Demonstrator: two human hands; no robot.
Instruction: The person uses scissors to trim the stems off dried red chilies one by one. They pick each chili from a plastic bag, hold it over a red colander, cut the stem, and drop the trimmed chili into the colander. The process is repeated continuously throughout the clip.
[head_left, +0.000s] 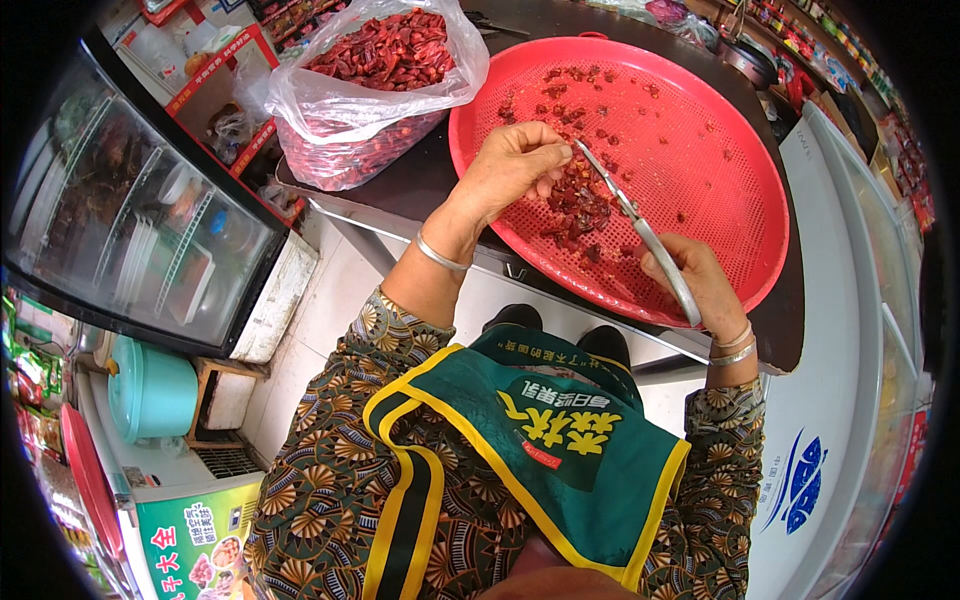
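A pair of metal scissors (634, 214) reaches over a round red perforated plastic tray (739, 187), its handles in my right hand (694, 281). The blade tips lie beside the fingertips of my left hand (517, 165), whose thumb and forefinger are pinched together; whether something small is between them cannot be made out. Cut pieces of dried red chili (581, 206) lie in a pile in the tray below the blades, with more bits scattered across it. A clear plastic bag (360, 124) full of dried red chilies (386, 52) stands open to the left of the tray.
The tray and bag rest on a dark table (780, 322). A glass-door display fridge (142, 195) stands at the left, a white chest freezer (825, 300) at the right. At lower left are a turquoise lidded bucket (154, 390) and a red round tray (90, 480).
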